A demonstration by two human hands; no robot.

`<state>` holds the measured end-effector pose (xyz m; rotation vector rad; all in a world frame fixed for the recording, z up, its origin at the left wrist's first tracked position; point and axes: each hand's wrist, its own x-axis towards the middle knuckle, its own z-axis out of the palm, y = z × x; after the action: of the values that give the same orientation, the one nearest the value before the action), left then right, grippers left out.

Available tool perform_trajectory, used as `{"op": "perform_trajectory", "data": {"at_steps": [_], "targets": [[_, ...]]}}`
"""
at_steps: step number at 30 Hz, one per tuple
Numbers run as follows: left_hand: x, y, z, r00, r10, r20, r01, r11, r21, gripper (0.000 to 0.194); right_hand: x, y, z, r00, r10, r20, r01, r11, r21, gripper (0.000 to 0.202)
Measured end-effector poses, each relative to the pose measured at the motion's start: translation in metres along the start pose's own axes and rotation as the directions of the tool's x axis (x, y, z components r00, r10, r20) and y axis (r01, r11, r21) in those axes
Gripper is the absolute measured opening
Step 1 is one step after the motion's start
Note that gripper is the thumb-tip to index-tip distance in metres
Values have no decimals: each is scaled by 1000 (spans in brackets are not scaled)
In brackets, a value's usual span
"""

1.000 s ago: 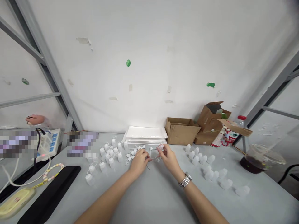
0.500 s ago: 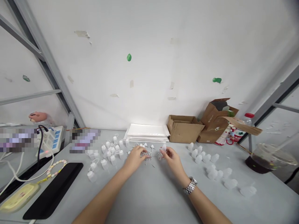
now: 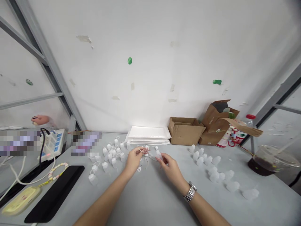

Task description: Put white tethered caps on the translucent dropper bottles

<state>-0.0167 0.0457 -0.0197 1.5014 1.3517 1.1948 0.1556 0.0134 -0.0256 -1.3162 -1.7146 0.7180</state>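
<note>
Over the middle of the grey table, my right hand (image 3: 173, 168) pinches a small translucent plastic bottle (image 3: 159, 154). My left hand (image 3: 134, 160) has its fingers closed on a white cap with a thin strap (image 3: 146, 147), partly covered by the fingertips. Between and below the hands lie several loose white caps and straps; one white cap (image 3: 139, 169) is just in front of my left hand. Left of that hand stands a group of bottles with white looped caps (image 3: 114, 162). Off to the right, several translucent bottles without caps (image 3: 208, 160) are spread out.
Behind the hands are a stack of white sheets (image 3: 148, 133), an open cardboard box (image 3: 187, 133) and a brown paper bag (image 3: 211, 135). A cup of dark drink (image 3: 261, 168) stands far right. At left lie a black pad (image 3: 55, 194), a yellow case (image 3: 21, 201) and a power strip (image 3: 55, 142).
My right hand has moved left and slightly down, bringing the bottle nearer my left hand. My left fingers have lifted the cap and strap. A loose cap now shows in front of them.
</note>
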Motion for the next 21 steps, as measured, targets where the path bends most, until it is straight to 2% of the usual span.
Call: {"op": "perform_trajectory", "data": {"at_steps": [3, 8, 15, 21], "targets": [[-3, 4, 0, 998, -55, 7, 56, 994, -92, 32, -1, 2, 4, 1000, -5, 2, 5, 1000, -28, 27], [-9, 8, 5, 994, -106, 15, 107, 981, -161, 25, -2, -3, 5, 999, -38, 27, 39, 997, -63, 17], [-15, 11, 10, 995, -100, 18, 101, 973, -210, 23, -4, -4, 9, 1000, 22, 20, -20, 995, -95, 16], [-17, 10, 16, 996, -87, 22, 90, 965, -247, 19, -6, -7, 12, 999, 30, 41, -29, 999, -35, 16]]}}
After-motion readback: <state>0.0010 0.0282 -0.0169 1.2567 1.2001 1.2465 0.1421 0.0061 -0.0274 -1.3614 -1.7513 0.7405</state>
